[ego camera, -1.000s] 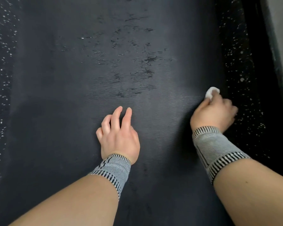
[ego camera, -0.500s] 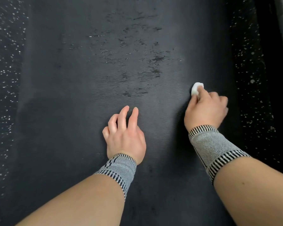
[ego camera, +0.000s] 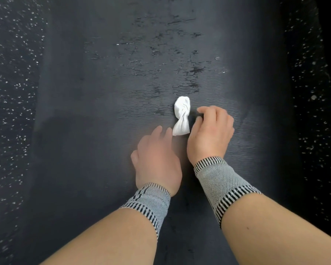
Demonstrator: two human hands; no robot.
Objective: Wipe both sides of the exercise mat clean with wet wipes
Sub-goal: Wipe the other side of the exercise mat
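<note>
A dark grey exercise mat (ego camera: 84,131) with a fine wavy ribbed texture fills the middle of the view, lying flat on a black floor (ego camera: 11,77) flecked with white specks, which shows along both sides. Wet streaks and patches (ego camera: 180,60) glisten across the far half of the mat. Near the centre lies a white wet wipe (ego camera: 182,116), twisted at its middle so that it bulges at the far end and flares at the near end; it rests on the mat between the 2 hands. The right hand (ego camera: 210,132) sits just to the right of the wipe with its fingers curled and blurred, the thumb side close against the wipe's edge; whether it is actually pinching the wipe cannot be told. The left hand (ego camera: 157,157) is just below and to the left of the wipe, palm down over the mat, fingers loosely extended, with the fingertips (ego camera: 168,131) near the wipe's lower corner and holding nothing. Each wrist wears a grey knitted wrist support with black-and-white striped edges, the left one (ego camera: 149,203) and the right one (ego camera: 220,182), and both bare forearms reach in from the bottom of the view.
</note>
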